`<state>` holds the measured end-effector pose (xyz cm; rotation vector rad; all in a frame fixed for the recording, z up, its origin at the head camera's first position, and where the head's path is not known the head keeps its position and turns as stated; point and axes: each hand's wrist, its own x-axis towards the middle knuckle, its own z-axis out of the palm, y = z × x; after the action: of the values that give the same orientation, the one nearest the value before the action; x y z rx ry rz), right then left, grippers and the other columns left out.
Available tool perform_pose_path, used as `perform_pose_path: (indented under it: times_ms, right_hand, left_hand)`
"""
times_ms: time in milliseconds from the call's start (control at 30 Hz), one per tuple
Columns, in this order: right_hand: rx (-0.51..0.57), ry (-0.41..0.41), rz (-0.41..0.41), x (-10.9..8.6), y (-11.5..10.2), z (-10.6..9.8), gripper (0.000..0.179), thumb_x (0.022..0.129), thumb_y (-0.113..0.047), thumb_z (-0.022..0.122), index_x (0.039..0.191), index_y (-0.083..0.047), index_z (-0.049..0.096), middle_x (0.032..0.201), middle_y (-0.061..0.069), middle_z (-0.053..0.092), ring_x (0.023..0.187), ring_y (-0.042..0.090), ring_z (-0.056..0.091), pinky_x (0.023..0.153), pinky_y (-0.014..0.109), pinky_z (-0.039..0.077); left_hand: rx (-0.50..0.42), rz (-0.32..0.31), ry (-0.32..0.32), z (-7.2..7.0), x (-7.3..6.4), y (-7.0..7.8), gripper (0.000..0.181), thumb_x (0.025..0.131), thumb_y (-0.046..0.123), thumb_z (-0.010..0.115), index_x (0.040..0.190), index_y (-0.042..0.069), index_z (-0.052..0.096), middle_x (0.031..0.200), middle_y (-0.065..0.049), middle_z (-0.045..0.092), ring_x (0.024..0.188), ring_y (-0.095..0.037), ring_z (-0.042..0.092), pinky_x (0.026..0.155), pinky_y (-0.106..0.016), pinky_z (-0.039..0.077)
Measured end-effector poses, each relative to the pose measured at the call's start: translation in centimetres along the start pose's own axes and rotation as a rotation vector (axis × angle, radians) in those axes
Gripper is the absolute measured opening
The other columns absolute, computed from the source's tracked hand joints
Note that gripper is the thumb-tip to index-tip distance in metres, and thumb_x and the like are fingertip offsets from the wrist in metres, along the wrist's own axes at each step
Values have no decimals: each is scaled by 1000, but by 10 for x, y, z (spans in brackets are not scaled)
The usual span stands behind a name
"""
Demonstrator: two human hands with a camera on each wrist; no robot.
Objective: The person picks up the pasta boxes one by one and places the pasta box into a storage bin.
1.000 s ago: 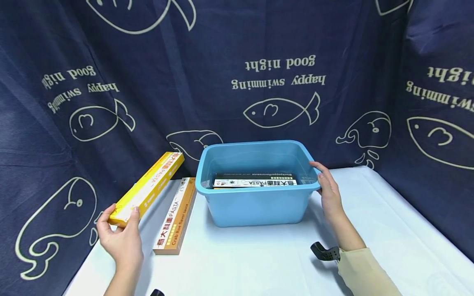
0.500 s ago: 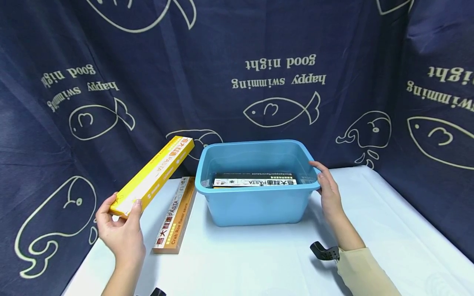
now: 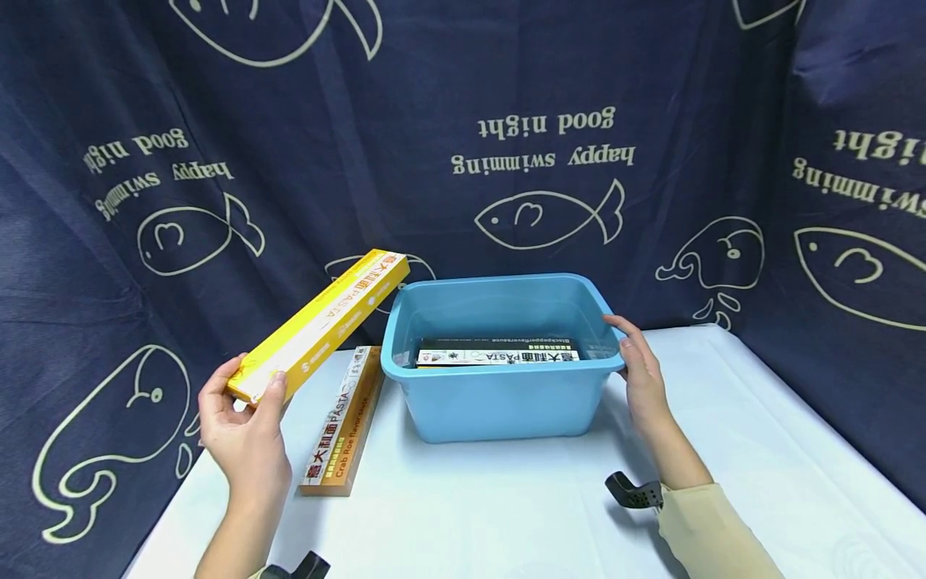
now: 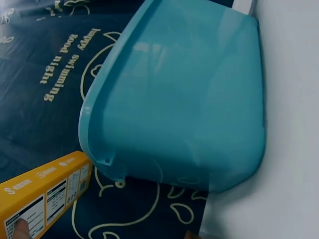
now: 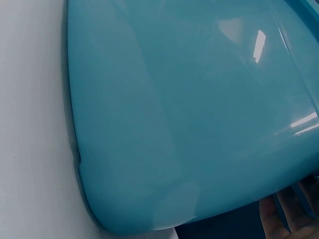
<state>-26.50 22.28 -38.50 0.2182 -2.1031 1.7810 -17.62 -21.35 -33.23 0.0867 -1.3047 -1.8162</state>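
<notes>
My left hand (image 3: 244,438) grips the near end of a yellow pasta box (image 3: 325,322), thumb on one side and fingers on the other. The box hangs tilted in the air, its far end raised beside the left rim of a blue plastic bin (image 3: 499,402). In the left wrist view, the yellow box (image 4: 47,194) reaches toward the bin's corner. My right hand (image 3: 644,378) holds the bin's right rim, fingers over the edge. Inside the bin lie a white-faced pasta box (image 3: 499,357) and a black one (image 3: 492,344) behind it, partly hidden by the front wall.
An orange-brown pasta box (image 3: 342,426) labelled Crab Roe flavor sauce lies on the white tablecloth (image 3: 470,515), left of the bin. A dark blue curtain (image 3: 405,121) with fish drawings hangs behind and along both sides.
My left hand has lifted the yellow pasta box up and to the right, toward the bin. The right hand and the bin have stayed in place.
</notes>
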Motion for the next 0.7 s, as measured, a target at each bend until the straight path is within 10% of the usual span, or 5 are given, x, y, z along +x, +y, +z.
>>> perform_pose_path:
  times_ms: [700]
  right_hand:
    - [-19, -2, 9, 0, -2, 1, 52, 107, -42, 25, 151, -20, 41, 163, 5, 31, 145, 29, 34, 114, 60, 30]
  left_hand:
    - [14, -195, -259, 39, 2, 7, 51, 90, -1, 68, 136, 10, 49, 141, -3, 49, 124, -23, 56, 85, -27, 56]
